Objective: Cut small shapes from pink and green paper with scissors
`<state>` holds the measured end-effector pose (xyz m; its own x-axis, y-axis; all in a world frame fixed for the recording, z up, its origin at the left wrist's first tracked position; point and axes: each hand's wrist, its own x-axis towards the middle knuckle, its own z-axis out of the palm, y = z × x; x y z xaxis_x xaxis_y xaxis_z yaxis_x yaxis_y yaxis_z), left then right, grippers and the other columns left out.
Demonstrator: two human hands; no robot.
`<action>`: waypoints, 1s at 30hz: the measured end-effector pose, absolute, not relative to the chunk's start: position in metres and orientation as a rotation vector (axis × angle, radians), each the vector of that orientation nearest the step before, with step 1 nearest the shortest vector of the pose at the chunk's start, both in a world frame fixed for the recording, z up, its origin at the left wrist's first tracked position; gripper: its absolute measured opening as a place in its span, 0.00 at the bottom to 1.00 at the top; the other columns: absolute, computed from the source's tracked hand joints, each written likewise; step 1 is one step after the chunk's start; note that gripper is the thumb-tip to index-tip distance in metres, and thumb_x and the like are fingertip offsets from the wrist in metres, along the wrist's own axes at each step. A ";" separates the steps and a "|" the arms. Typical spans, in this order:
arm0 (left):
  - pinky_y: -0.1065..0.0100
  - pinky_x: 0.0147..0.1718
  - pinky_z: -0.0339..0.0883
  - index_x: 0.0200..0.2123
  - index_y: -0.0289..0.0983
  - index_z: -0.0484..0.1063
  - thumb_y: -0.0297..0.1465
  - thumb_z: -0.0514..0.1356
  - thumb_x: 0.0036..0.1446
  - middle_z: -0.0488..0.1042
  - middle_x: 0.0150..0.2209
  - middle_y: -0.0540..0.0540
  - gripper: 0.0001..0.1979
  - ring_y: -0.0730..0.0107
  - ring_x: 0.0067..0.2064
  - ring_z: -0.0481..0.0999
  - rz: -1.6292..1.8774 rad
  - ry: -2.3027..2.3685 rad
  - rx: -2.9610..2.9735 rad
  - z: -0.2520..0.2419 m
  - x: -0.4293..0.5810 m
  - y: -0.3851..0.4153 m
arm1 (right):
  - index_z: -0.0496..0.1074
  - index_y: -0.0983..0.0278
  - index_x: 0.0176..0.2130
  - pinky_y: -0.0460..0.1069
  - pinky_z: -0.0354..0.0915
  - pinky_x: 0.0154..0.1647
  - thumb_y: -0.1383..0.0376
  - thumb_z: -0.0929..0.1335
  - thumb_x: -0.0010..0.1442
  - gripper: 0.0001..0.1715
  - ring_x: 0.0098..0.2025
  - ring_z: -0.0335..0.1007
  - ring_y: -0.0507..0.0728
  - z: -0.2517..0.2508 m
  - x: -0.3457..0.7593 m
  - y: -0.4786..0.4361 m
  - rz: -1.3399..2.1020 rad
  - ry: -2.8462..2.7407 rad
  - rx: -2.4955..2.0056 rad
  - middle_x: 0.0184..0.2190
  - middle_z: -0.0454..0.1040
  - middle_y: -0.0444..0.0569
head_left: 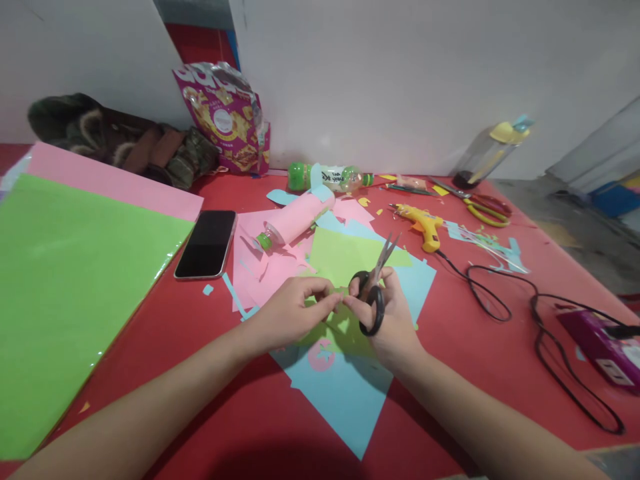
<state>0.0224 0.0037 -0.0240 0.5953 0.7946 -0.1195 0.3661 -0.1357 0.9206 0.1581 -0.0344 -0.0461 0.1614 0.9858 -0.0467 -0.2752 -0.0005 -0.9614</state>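
In the middle of the head view, my right hand [393, 327] is closed around a pair of scissors [384, 257] with black handles. The blades point up and away, slightly apart. My left hand [293, 310] is closed in a pinch, its fingertips meeting those of my right hand. Whatever lies between the fingertips is too small to make out. Beneath both hands are green paper [335, 250] and light blue paper [345, 407]. A pink paper disc [321, 355] with a blue star-like shape on it lies just below my hands.
A pink-wrapped bottle [300, 219] and a green bottle [330, 178] lie beyond my hands. At left are a phone [207, 245] and large green sheets [75, 287]. To the right sit a yellow glue gun [424, 225], its black cord [537, 313] and a purple power strip [597, 350].
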 end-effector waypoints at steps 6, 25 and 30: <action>0.74 0.23 0.54 0.20 0.34 0.63 0.33 0.49 0.53 0.60 0.19 0.53 0.13 0.77 0.23 0.60 0.510 0.973 1.737 -0.021 0.016 0.012 | 0.52 0.60 0.27 0.43 0.56 0.24 0.73 0.69 0.43 0.20 0.24 0.59 0.47 -0.045 0.157 -0.035 1.309 -0.864 -1.087 0.22 0.64 0.36; 0.75 0.22 0.54 0.18 0.34 0.60 0.31 0.50 0.52 0.59 0.18 0.53 0.13 0.79 0.22 0.59 0.621 1.006 1.729 0.003 0.001 0.020 | 0.50 0.61 0.31 0.46 0.53 0.24 0.50 0.66 0.47 0.24 0.23 0.53 0.47 -0.046 0.157 -0.043 1.802 -1.206 -0.679 0.24 0.56 0.39; 0.76 0.21 0.53 0.19 0.33 0.62 0.32 0.50 0.53 0.58 0.18 0.55 0.13 0.81 0.21 0.59 0.559 0.967 1.797 0.001 0.003 0.018 | 0.50 0.61 0.31 0.46 0.53 0.24 0.50 0.66 0.48 0.24 0.24 0.54 0.47 -0.046 0.158 -0.043 1.811 -1.238 -0.672 0.24 0.56 0.40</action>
